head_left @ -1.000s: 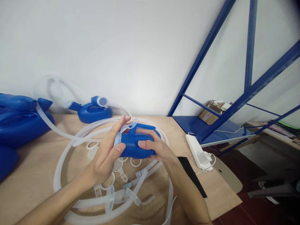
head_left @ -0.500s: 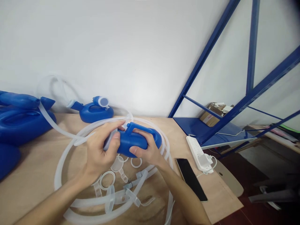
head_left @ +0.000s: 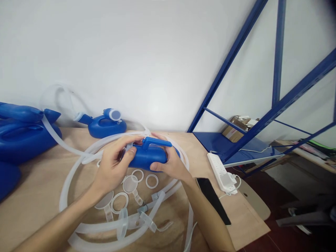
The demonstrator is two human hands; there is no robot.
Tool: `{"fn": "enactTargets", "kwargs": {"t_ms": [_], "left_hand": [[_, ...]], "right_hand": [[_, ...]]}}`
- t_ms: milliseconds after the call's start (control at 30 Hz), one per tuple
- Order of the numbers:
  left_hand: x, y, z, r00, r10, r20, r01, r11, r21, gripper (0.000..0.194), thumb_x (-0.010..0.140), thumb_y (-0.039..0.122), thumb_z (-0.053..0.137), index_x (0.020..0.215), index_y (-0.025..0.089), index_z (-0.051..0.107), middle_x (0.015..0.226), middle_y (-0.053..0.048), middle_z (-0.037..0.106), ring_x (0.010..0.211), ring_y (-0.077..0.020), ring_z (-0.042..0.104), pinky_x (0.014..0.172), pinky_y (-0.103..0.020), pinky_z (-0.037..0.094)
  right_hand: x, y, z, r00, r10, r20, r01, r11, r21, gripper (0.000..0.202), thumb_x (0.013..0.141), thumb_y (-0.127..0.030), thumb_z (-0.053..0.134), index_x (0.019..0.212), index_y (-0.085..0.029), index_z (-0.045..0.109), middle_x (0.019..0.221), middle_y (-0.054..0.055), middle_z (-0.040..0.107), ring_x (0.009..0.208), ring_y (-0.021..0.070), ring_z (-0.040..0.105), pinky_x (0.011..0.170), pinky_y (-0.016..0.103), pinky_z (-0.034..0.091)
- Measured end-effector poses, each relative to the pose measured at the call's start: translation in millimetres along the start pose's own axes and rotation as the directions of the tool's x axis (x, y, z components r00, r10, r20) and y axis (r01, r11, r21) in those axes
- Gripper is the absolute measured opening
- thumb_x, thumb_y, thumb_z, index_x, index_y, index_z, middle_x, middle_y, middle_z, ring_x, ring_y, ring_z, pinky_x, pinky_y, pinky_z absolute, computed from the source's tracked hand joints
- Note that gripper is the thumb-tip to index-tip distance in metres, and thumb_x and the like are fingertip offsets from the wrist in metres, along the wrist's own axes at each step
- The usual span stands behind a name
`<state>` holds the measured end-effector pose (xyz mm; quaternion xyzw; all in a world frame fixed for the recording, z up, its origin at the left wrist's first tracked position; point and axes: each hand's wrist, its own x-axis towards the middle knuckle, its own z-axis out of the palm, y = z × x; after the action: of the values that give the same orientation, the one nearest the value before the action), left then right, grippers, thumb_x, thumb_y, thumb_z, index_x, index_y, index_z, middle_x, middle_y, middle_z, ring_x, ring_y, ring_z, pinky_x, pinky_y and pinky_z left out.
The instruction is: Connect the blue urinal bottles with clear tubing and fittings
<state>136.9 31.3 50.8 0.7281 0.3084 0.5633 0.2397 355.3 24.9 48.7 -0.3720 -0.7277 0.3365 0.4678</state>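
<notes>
Both my hands hold a blue plastic urinal piece (head_left: 148,156), cylindrical and with a bar handle (head_left: 157,141) along its top. My left hand (head_left: 111,162) wraps its left end, where a whitish translucent part shows between thumb and fingers. Around the right end curls my right hand (head_left: 174,162), thumb along the near side and fingers beneath the handle. More blue plastic shows just behind that hand, and I cannot tell if it is one piece. Below lie translucent rings (head_left: 152,181), a round tabbed cap (head_left: 130,184) and pale tubing (head_left: 68,185) in large loops.
A blue urinal bottle (head_left: 106,128) stands against the wall, with larger blue bottles (head_left: 23,140) at left. On the right of the wooden table (head_left: 246,217) are a black phone (head_left: 214,201) and a white power strip (head_left: 220,171). A blue metal shelf (head_left: 210,141) stands beyond, holding a cardboard box (head_left: 233,129).
The blue piece has rolled in my hands, so its handle now lies level along the top. My right hand has shifted slightly right, and my left fingers reach further over the left end.
</notes>
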Motion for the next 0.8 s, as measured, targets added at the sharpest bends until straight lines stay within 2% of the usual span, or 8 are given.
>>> {"fn": "enactTargets", "kwargs": {"t_ms": [67, 100, 167, 267, 367, 533, 667, 800], "left_hand": [[-3, 2, 1.3, 0.997, 0.047, -0.068, -0.044, 0.997, 0.056, 0.024, 0.098, 0.024, 0.055, 0.116, 0.024, 0.071, 0.108, -0.003, 0.077, 0.097, -0.0187, 0.071, 0.086, -0.03, 0.056], [-4, 3, 2.2, 0.994, 0.081, -0.079, -0.075, 0.994, 0.079, 0.023, 0.097, 0.022, 0.056, 0.115, 0.024, 0.07, 0.107, -0.003, 0.076, 0.096, -0.0184, 0.071, 0.086, -0.03, 0.056], [-6, 4, 4.2, 0.987, 0.146, -0.069, -0.137, 0.984, 0.113, 0.023, 0.094, 0.018, 0.058, 0.114, 0.023, 0.068, 0.107, -0.003, 0.076, 0.098, -0.0187, 0.071, 0.09, -0.032, 0.056], [-7, 5, 6.6, 0.965, 0.249, -0.085, -0.234, 0.959, 0.158, 0.022, 0.09, 0.013, 0.062, 0.108, 0.023, 0.068, 0.111, -0.004, 0.076, 0.105, -0.0198, 0.071, 0.097, -0.034, 0.056], [-8, 7, 7.2, 0.943, 0.311, -0.121, -0.288, 0.942, 0.172, 0.017, 0.087, 0.011, 0.066, 0.099, 0.023, 0.07, 0.115, -0.005, 0.076, 0.106, -0.0207, 0.072, 0.097, -0.036, 0.058], [-8, 8, 7.8, 0.949, 0.293, -0.117, -0.283, 0.954, 0.095, 0.016, 0.086, 0.009, 0.069, 0.095, 0.022, 0.071, 0.104, -0.003, 0.079, 0.1, -0.0188, 0.074, 0.095, -0.035, 0.059], [-10, 6, 8.6, 0.952, 0.286, -0.11, -0.28, 0.958, 0.067, 0.016, 0.086, 0.009, 0.07, 0.095, 0.022, 0.072, 0.098, 0.0, 0.079, 0.094, -0.0167, 0.076, 0.093, -0.031, 0.06], [-9, 8, 9.1, 0.953, 0.294, -0.072, -0.289, 0.955, 0.068, 0.014, 0.088, 0.01, 0.07, 0.096, 0.022, 0.072, 0.096, -0.001, 0.079, 0.092, -0.0151, 0.076, 0.09, -0.028, 0.06]], "right_hand": [[-1, -1, 2, 0.993, -0.059, -0.102, 0.063, 0.998, 0.032, 0.111, 0.068, -0.066, 0.089, 0.159, -0.03, 0.036, 0.152, 0.014, 0.055, 0.135, 0.0326, 0.06, 0.109, 0.05, 0.055], [-2, -3, 3, 0.982, -0.118, -0.146, 0.117, 0.993, -0.01, 0.112, 0.07, -0.064, 0.088, 0.161, -0.03, 0.032, 0.153, 0.015, 0.053, 0.137, 0.0323, 0.059, 0.111, 0.051, 0.053], [-5, -10, 3, 0.957, -0.261, -0.126, 0.232, 0.95, -0.206, 0.093, 0.081, -0.052, 0.085, 0.158, -0.032, 0.037, 0.151, 0.013, 0.056, 0.138, 0.0306, 0.057, 0.116, 0.052, 0.048], [-10, -22, 2, 0.922, -0.383, 0.054, 0.367, 0.82, -0.44, 0.063, 0.094, -0.033, 0.074, 0.152, -0.036, 0.048, 0.144, 0.009, 0.062, 0.136, 0.0271, 0.059, 0.116, 0.048, 0.048], [-13, -28, 3, 0.917, -0.387, 0.096, 0.384, 0.794, -0.471, 0.065, 0.097, -0.03, 0.071, 0.155, -0.037, 0.044, 0.139, 0.008, 0.064, 0.13, 0.0257, 0.062, 0.111, 0.046, 0.053], [-12, -26, 9, 0.915, -0.399, 0.064, 0.383, 0.806, -0.452, 0.057, 0.096, -0.032, 0.072, 0.148, -0.034, 0.051, 0.132, 0.007, 0.069, 0.124, 0.0259, 0.065, 0.108, 0.045, 0.053], [-11, -23, 11, 0.911, -0.413, 0.011, 0.374, 0.814, -0.445, 0.043, 0.095, -0.037, 0.073, 0.134, -0.031, 0.059, 0.122, 0.006, 0.073, 0.114, 0.0251, 0.069, 0.102, 0.044, 0.056], [-12, -21, 10, 0.916, -0.402, 0.012, 0.362, 0.812, -0.458, 0.02, 0.102, -0.038, 0.064, 0.12, -0.03, 0.065, 0.112, 0.004, 0.076, 0.104, 0.0223, 0.072, 0.094, 0.04, 0.058]]}}
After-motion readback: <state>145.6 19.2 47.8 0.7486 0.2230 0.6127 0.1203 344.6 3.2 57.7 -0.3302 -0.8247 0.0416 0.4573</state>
